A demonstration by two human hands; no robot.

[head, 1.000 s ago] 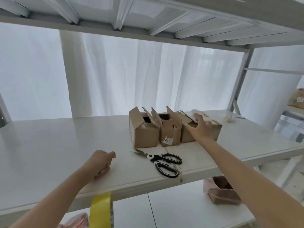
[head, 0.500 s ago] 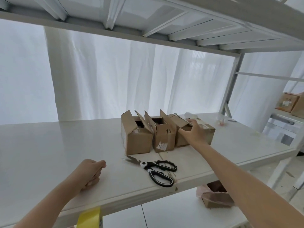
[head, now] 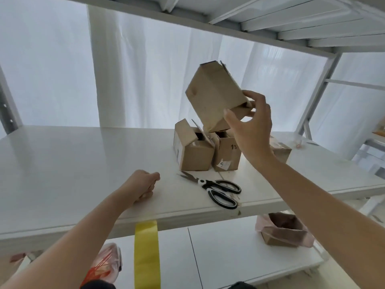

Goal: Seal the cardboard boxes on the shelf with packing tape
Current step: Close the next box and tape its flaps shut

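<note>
Box [head: 214, 97] now lifted, tilted, right hand [head: 253, 124] gripping, apparently underneath

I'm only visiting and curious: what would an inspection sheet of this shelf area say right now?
Surface: white shelf, some marks at its front edge.
Job's things: tilted box held in the air; plain open box and box marked 13 stand side by side; yellow tape hangs below the front edge.
Clutter: scissors lie near the front edge.
Hands: right hand grips the tilted box; left hand rests curled on the shelf, nothing seen in it.
Cables: nothing seen.
Surroundings: white curtain behind; upper shelf overhead; wrapped box on the level below.
</note>
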